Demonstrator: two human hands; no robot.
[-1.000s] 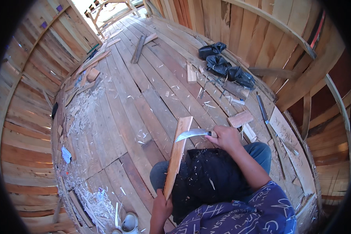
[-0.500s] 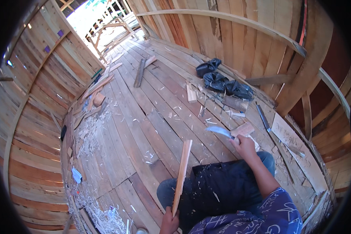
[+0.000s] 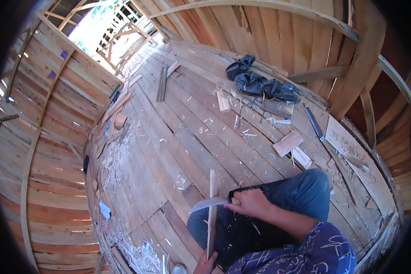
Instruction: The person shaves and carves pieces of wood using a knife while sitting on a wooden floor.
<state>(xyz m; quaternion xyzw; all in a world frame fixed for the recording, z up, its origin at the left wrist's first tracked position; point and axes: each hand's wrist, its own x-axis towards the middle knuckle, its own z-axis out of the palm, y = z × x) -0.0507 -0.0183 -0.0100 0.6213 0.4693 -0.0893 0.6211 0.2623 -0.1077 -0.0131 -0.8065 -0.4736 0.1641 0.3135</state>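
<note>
My left hand [image 3: 206,263] is closed around the lower end of a narrow wooden strip [image 3: 212,182], which stands nearly upright in front of my knee. In my right hand [image 3: 251,202] is the handle of a knife [image 3: 207,204] with a curved blade. The blade lies across the strip around its middle, its tip pointing left; whether it bites into the wood cannot be made out. A dark cloth [image 3: 246,228] covers my lap, dotted with small shavings.
Black plastic bags [image 3: 260,86] lie by the right wall, near wood blocks [image 3: 288,143] and a long blade-like tool [image 3: 313,122]. Wood shavings [image 3: 132,249] heap along the left side. Offcuts [image 3: 162,84] lie farther off, toward a bright doorway [image 3: 96,27].
My right hand has swung the knife left and down from out over the floor to the strip. The strip has turned to show its narrow edge, still in my left hand.
</note>
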